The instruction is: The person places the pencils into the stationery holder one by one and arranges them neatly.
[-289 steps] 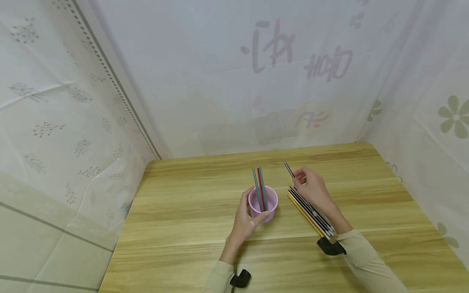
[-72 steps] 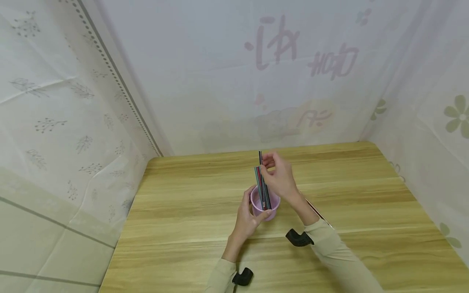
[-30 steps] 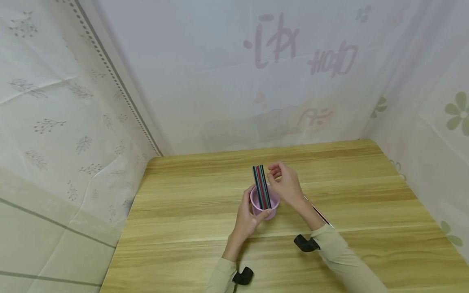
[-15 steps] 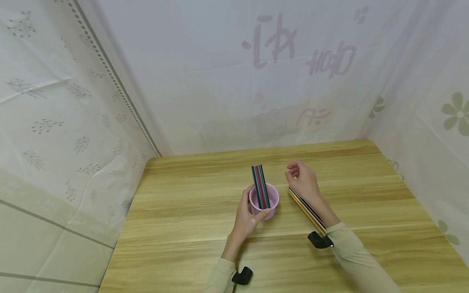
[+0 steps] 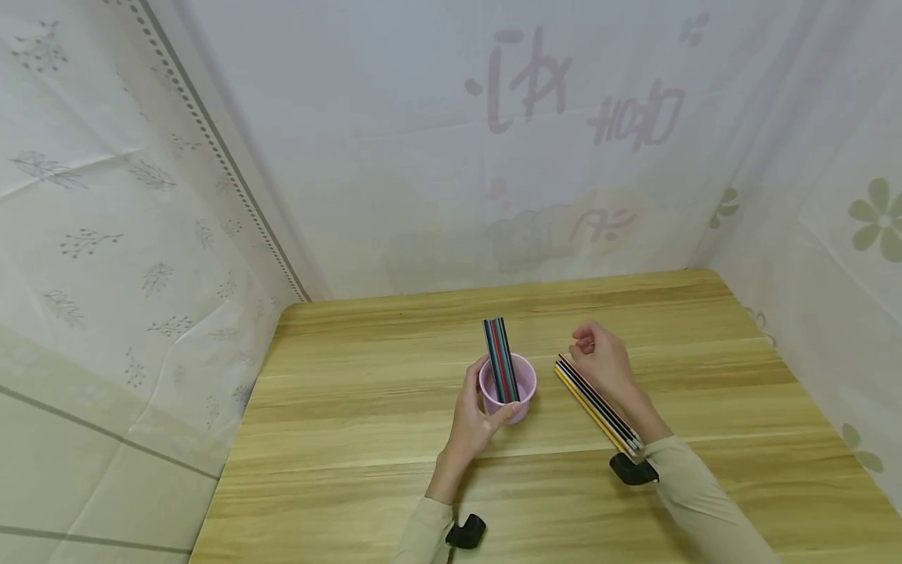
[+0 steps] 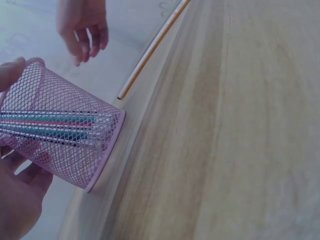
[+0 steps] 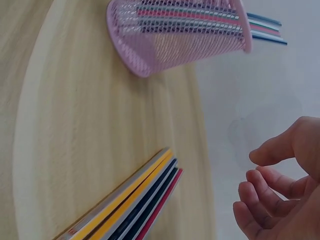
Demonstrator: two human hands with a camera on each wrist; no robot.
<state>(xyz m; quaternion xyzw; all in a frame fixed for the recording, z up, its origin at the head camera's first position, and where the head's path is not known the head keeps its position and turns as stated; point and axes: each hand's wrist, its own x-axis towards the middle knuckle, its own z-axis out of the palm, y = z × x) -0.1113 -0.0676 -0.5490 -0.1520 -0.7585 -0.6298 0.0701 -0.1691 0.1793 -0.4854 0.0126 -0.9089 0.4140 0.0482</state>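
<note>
My left hand grips a pink mesh pen holder around its side, thumb on the near side. Several pencils in dark, teal and red colours stand in the pen holder, leaning together. To the right, several more pencils lie side by side on the table, yellow ones at the left edge, dark and red ones beside them. My right hand hovers above their far ends, fingers loosely bent, with nothing between them. In the right wrist view, thumb and fingertips are apart from the lying pencils.
The wood-grain table is backed by a pale printed curtain, with more patterned cloth on the left side. A black wrist mount sits at my left sleeve, another wrist mount at my right.
My right hand set dark pencils into the pen holder, let go, and moved right, back over the lying pencils. That row has fewer dark pencils. My left hand keeps holding the pen holder.
</note>
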